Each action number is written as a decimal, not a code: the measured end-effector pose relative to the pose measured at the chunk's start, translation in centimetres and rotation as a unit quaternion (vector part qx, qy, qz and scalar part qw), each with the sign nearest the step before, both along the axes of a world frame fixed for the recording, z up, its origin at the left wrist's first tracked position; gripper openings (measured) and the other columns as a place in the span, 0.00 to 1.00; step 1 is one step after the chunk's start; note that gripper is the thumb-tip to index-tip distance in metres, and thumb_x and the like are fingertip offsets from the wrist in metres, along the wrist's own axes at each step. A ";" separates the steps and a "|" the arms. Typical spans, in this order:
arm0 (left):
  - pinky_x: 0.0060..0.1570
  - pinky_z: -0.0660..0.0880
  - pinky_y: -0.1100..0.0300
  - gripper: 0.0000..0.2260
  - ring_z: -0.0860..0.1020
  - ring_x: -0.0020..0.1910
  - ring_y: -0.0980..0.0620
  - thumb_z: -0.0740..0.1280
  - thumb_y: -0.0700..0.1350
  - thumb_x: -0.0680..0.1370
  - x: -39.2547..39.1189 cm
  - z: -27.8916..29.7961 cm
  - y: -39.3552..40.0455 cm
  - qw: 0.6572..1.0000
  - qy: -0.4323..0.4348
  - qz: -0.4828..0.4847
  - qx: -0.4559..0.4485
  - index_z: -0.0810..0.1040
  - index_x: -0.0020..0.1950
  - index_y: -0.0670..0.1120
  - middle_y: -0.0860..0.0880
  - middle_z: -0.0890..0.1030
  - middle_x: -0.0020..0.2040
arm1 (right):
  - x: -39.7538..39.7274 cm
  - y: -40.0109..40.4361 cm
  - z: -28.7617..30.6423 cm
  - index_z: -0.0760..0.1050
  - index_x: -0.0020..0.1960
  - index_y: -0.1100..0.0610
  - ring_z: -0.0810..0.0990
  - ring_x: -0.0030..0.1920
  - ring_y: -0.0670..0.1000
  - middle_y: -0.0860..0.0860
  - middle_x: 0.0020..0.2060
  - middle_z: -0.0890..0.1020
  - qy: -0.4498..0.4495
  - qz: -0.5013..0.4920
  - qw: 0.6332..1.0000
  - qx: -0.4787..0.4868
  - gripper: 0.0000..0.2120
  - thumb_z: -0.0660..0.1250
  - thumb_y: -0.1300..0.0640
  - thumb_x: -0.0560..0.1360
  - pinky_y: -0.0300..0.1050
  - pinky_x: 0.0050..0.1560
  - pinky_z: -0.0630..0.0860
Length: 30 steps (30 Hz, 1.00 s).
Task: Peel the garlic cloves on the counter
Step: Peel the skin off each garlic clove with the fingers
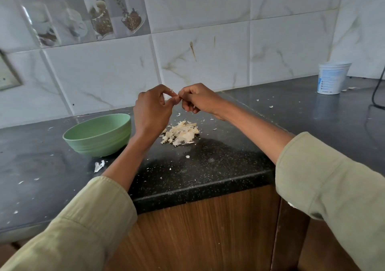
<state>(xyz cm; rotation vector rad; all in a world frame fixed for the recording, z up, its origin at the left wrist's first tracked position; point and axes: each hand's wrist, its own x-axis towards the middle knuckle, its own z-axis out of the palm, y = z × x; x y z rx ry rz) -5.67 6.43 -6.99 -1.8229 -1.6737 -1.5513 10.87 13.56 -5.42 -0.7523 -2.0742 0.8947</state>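
Garlic clove (174, 95) above peel pile (181, 132)

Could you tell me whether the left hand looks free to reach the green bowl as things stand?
Probably yes: the green bowl sits just beside the left hand's wrist with nothing between them, but its fingers are pinching a small garlic piece together with the right hand.

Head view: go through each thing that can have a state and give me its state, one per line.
left hand: raised above the counter, pinching a small piece, apparently a garlic clove
right hand: raised, fingertips pinching the same piece
peel pile: loose heap on the counter
green bowl: upright, contents not visible
white tub: upright near the wall, top not clear
black cable: trailing onto the counter
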 end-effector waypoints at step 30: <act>0.34 0.72 0.48 0.13 0.74 0.30 0.42 0.53 0.52 0.89 -4.4 1.7 -6.5 0.960 0.246 0.101 -0.088 0.68 0.53 0.45 0.49 0.73 0.33 | -1.1 -1.4 0.6 0.81 0.57 0.64 0.73 0.34 0.50 0.57 0.36 0.77 -0.081 0.204 0.974 -0.055 0.37 0.48 0.34 0.85 0.43 0.37 0.71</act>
